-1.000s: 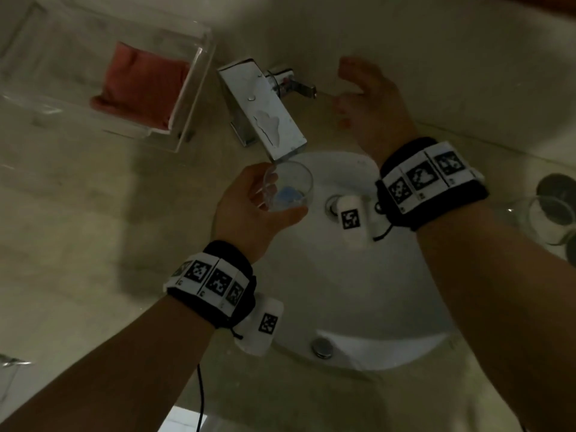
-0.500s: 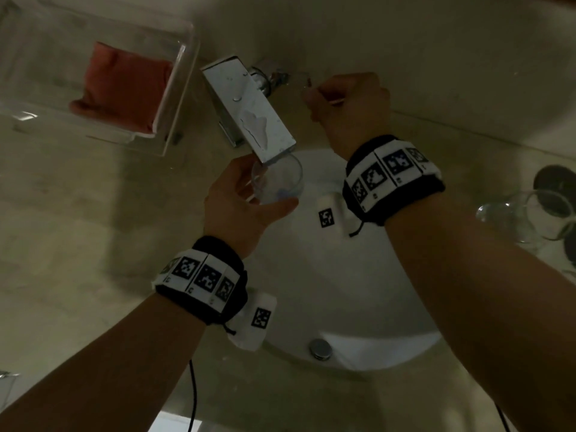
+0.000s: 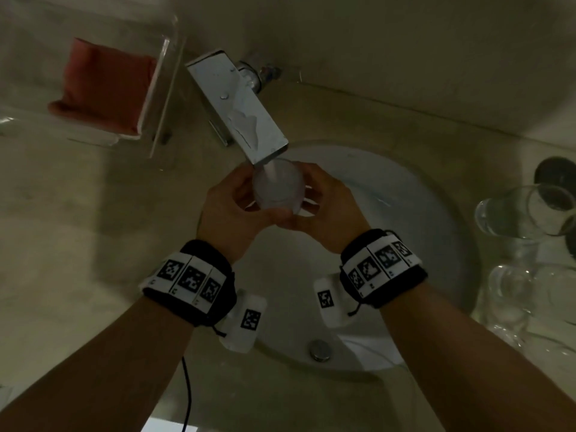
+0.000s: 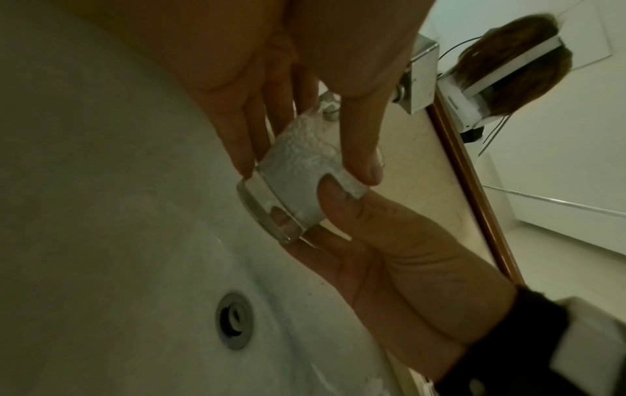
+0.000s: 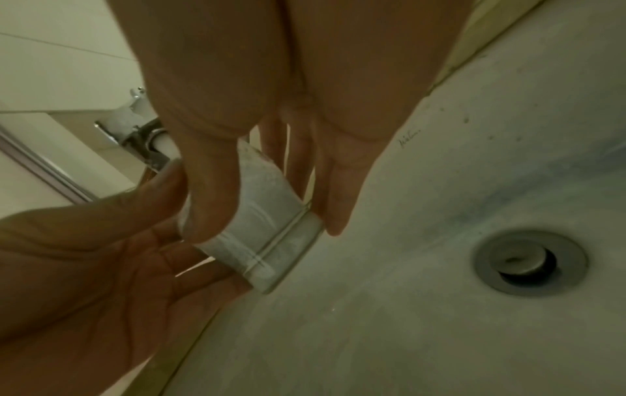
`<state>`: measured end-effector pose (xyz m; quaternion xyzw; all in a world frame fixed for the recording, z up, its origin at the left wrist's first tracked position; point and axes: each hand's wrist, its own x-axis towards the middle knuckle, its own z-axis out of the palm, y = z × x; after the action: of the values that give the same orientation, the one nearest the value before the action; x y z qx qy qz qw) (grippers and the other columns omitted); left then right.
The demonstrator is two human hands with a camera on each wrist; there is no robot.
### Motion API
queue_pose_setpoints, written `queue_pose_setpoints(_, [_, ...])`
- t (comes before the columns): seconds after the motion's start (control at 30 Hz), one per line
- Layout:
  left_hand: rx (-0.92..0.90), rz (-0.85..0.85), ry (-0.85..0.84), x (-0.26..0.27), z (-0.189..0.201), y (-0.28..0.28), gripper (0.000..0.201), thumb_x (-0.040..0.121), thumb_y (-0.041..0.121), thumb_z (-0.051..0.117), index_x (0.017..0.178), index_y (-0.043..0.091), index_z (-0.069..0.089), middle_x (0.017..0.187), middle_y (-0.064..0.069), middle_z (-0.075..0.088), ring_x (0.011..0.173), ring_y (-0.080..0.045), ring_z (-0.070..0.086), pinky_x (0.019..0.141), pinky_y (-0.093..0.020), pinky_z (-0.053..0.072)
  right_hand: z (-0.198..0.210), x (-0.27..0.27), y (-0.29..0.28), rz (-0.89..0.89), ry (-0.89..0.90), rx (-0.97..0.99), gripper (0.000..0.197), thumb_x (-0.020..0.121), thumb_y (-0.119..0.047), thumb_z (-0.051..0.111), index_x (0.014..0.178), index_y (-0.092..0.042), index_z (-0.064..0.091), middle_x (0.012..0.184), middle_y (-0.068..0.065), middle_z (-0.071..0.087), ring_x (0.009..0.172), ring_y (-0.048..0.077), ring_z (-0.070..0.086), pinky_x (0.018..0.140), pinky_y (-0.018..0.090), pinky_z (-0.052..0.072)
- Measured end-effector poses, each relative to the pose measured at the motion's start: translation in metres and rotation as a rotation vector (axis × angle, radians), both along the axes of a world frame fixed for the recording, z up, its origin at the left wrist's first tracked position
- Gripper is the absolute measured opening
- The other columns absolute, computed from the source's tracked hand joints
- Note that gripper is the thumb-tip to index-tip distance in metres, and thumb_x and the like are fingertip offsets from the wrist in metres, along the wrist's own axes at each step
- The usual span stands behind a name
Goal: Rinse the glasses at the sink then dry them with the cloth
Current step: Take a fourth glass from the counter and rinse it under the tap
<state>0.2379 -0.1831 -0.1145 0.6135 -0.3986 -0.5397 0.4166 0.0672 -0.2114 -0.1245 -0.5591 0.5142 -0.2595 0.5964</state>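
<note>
1. Filling under the tap (image 3: 240,104), the glass (image 3: 278,190) now takes running water; half a second ago the right hand (image 3: 327,213) was at the tap handle, so rinsing has begun.
2. Both grips curl round the glass: left hand (image 3: 229,210) and right hand on opposite sides.
3. The glass sits over the sink (image 3: 420,213), mouth up toward the spout, long axis slightly tilted.
4. The cloth (image 3: 103,85) waits on the surface.
</note>
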Motion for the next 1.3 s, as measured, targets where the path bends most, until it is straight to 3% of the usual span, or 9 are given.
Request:
queue_pose_setpoints(0.2, [0.225,-0.017,0.007,-0.006,0.0,-0.004,0.014,0.089,0.029,0.073,0.1,0.021,0.072,0.1,-0.002,0.077,0.083,-0.007,0.075,0.072,-0.022,0.06,-0.008,-0.006,-0.003,0.024,0.194,0.123,0.068,0.077,-0.05,0.078,0.133,-0.018,0.056,0.117,0.0,0.07,0.1,0.013,0.071,0.083,0.032,0.06])
queue_pose_setpoints(0.3, [0.443,-0.101,-0.115,-0.007,-0.006,-0.005,0.047,0.091,0.054,0.061,0.087,0.01,0.075,0.085,-0.009,0.077,0.069,-0.018,0.074,0.062,-0.029,0.061,-0.012,-0.007,0.001,0.005,0.235,0.314,0.062,0.086,-0.063,0.061,0.105,-0.005,0.072,0.091,0.012,0.077,0.079,0.023,0.076,0.074,0.042,0.063])
queue_pose_setpoints(0.47, [0.545,-0.062,-0.158,-0.009,-0.014,-0.004,0.062,0.089,0.057,0.062,0.076,-0.003,0.072,0.074,-0.015,0.075,0.06,-0.022,0.073,0.056,-0.028,0.061,-0.017,-0.004,0.004,-0.011,0.254,0.418,0.076,0.089,-0.064,0.055,0.089,0.01,0.072,0.077,0.02,0.076,0.07,0.029,0.076,0.077,0.046,0.063])
queue_pose_setpoints(0.57, [0.554,-0.02,-0.084,-0.01,-0.015,-0.005,0.059,0.091,0.054,0.062,0.088,-0.003,0.072,0.082,-0.014,0.075,0.067,-0.02,0.073,0.056,-0.026,0.06,-0.024,0.0,-0.001,-0.011,0.274,0.374,0.089,0.079,-0.077,0.055,0.091,0.01,0.071,0.081,0.022,0.075,0.073,0.031,0.075,0.077,0.048,0.063])
queue_pose_setpoints(0.67, [0.55,0.019,0.023,-0.012,-0.011,-0.011,0.052,0.095,0.051,0.058,0.115,0.004,0.068,0.105,-0.013,0.074,0.085,-0.022,0.074,0.065,-0.031,0.063,-0.027,0.009,-0.006,-0.074,0.268,0.321,0.124,0.051,-0.096,0.052,0.126,0.002,0.06,0.116,0.02,0.071,0.099,0.03,0.072,0.089,0.048,0.06])
queue_pose_setpoints(0.77, [0.523,0.101,0.088,-0.011,-0.012,-0.017,0.047,0.1,0.039,0.056,0.132,0.005,0.058,0.119,-0.017,0.069,0.085,-0.022,0.072,0.063,-0.031,0.063,-0.024,0.017,-0.013,-0.134,0.241,0.306,0.125,0.045,-0.096,0.056,0.133,-0.006,0.056,0.119,0.013,0.07,0.1,0.027,0.072,0.088,0.046,0.06])
queue_pose_setpoints(1.0, [0.44,0.112,0.093,-0.009,-0.01,-0.017,0.033,0.098,0.039,0.06,0.109,0.01,0.07,0.098,-0.007,0.075,0.075,-0.017,0.075,0.061,-0.031,0.063,-0.024,0.02,-0.016,-0.104,0.239,0.241,0.087,0.058,-0.088,0.058,0.098,-0.012,0.074,0.089,0.009,0.078,0.084,0.027,0.075,0.08,0.046,0.062])
queue_pose_setpoints(1.17, [0.411,0.059,0.021,-0.006,-0.013,-0.016,0.027,0.099,0.036,0.058,0.096,0.011,0.068,0.098,-0.007,0.075,0.077,-0.019,0.075,0.065,-0.035,0.064,-0.024,0.018,-0.017,-0.091,0.242,0.282,0.098,0.051,-0.093,0.058,0.102,-0.011,0.072,0.09,0.008,0.077,0.083,0.025,0.075,0.079,0.044,0.062])
queue_pose_setpoints(1.3, [0.373,0.039,-0.076,-0.004,-0.016,-0.015,0.041,0.096,0.047,0.057,0.092,0.008,0.07,0.088,-0.007,0.075,0.077,-0.019,0.075,0.059,-0.029,0.062,-0.018,0.015,-0.018,-0.063,0.261,0.25,0.063,0.074,-0.075,0.061,0.076,-0.013,0.07,0.075,0.008,0.075,0.077,0.027,0.075,0.078,0.047,0.062])
